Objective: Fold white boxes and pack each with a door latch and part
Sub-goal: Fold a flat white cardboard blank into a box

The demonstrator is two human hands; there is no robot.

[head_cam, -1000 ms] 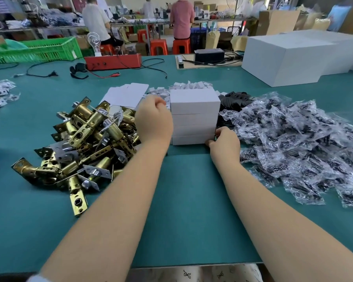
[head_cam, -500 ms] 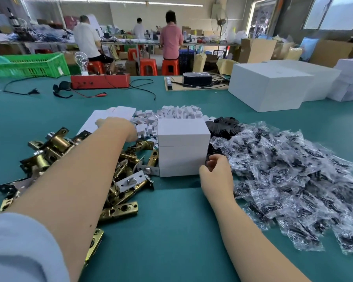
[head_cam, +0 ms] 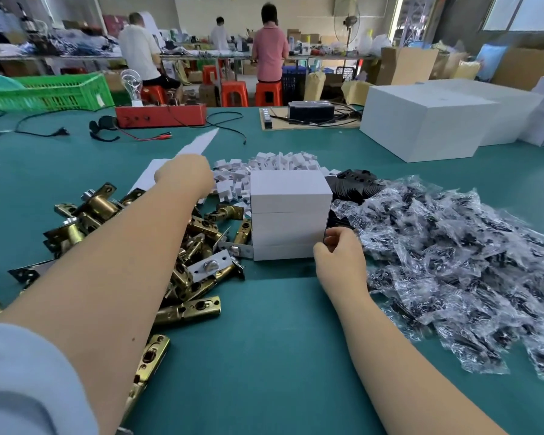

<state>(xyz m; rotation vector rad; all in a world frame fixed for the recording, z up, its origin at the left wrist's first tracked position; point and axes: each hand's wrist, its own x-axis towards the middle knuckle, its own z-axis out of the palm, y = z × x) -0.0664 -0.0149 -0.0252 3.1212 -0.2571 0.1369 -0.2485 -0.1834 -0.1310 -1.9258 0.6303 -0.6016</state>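
Toward the middle of the green tabletop [head_cam: 264, 356] stands a stack of folded white boxes [head_cam: 291, 215], with the right hand [head_cam: 339, 262] at its lower right corner, fingers curled and touching the bottom box. The left hand [head_cam: 186, 174] reaches past the brass door latches [head_cam: 198, 246] heaped left of the stack, its grip pinching a flat white box blank [head_cam: 198, 144] lifted off the tabletop. Bagged parts [head_cam: 453, 262] sprawl toward the right edge.
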